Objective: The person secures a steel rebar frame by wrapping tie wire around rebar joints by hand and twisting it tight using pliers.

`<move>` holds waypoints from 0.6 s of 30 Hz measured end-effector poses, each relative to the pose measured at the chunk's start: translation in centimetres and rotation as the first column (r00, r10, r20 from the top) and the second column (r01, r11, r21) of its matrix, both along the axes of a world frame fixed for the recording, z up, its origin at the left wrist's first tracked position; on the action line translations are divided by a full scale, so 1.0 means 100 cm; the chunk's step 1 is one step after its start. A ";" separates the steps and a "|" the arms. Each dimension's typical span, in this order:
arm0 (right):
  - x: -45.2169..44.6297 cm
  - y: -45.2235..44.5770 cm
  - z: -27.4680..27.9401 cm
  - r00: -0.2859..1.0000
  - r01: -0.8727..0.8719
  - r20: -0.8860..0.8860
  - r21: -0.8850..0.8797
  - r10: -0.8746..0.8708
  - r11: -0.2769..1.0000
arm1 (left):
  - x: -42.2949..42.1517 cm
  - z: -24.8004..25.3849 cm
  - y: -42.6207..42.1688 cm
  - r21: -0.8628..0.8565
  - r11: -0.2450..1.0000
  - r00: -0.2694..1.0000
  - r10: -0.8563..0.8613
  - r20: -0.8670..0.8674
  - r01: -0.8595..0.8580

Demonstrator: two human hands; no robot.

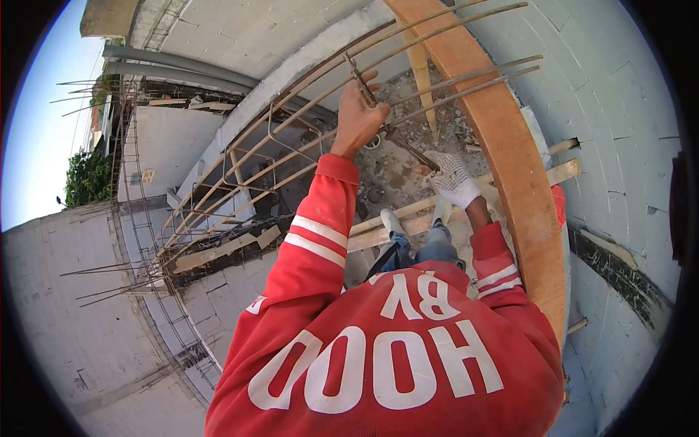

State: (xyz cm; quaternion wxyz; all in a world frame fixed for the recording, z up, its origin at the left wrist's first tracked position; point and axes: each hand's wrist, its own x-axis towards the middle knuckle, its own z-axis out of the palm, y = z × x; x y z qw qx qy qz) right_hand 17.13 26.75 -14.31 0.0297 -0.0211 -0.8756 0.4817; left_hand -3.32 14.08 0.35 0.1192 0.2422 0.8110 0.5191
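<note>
My bare left hand (357, 116) is closed around the upper part of a dark metal tool (411, 151), beside the long steel bars. The tool slants down to the right, and its upper end lies against the bars. In a white dotted glove, my right hand (453, 180) is wrapped round the tool's lower end. Several long steel bars (470, 89) pass behind and beyond my left hand. To the left they form a cage with bent stirrups (273, 124). My fingers partly hide the tool's middle.
An orange-brown wooden board (510, 146) curves down the right side, beside a grey block wall (619, 109). Wooden planks (408, 218) cross near my boots, above rubble-strewn ground (397, 171). Grey pipes (182, 65) and an upright rebar cage (135, 167) stand at the left.
</note>
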 end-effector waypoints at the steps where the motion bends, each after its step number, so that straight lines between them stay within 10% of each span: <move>1: -0.009 -0.001 0.014 0.993 0.111 0.034 -0.010 -0.111 0.994 | -0.001 -0.004 0.000 0.009 1.000 1.000 0.004 -0.006 -0.004; 5: -0.018 -0.030 -0.031 0.978 0.198 0.081 -0.044 -0.194 0.979 | -0.011 -0.017 0.000 0.020 1.000 1.000 0.000 -0.010 0.001; 8: 0.001 -0.058 -0.193 0.995 -0.104 -0.085 -0.767 0.060 0.633 | -0.006 -0.011 0.002 -0.015 1.000 1.000 -0.001 0.010 0.001; 12: 0.019 -0.031 -0.058 0.902 0.121 0.296 -0.872 0.313 0.475 | -0.006 -0.008 0.006 -0.105 0.994 1.000 -0.002 -0.015 0.000; 15: 0.026 -0.034 -0.054 0.955 0.234 0.276 -0.927 0.108 0.293 | 0.002 0.001 0.011 -0.170 0.985 0.992 0.006 -0.125 -0.027; 16: 0.031 -0.036 -0.034 0.954 0.234 0.279 -0.922 0.110 0.308 | 0.004 0.004 0.010 -0.155 0.987 0.992 0.014 -0.124 -0.033; 17: 0.032 -0.039 0.007 0.962 0.261 0.215 -0.549 -0.167 0.794 | 0.005 0.007 0.011 -0.163 0.986 0.993 0.021 -0.114 -0.040; 18: 0.034 -0.042 0.039 0.940 0.341 -0.008 0.042 -0.341 0.939 | 0.006 0.008 0.012 -0.171 0.984 0.995 0.030 -0.100 -0.047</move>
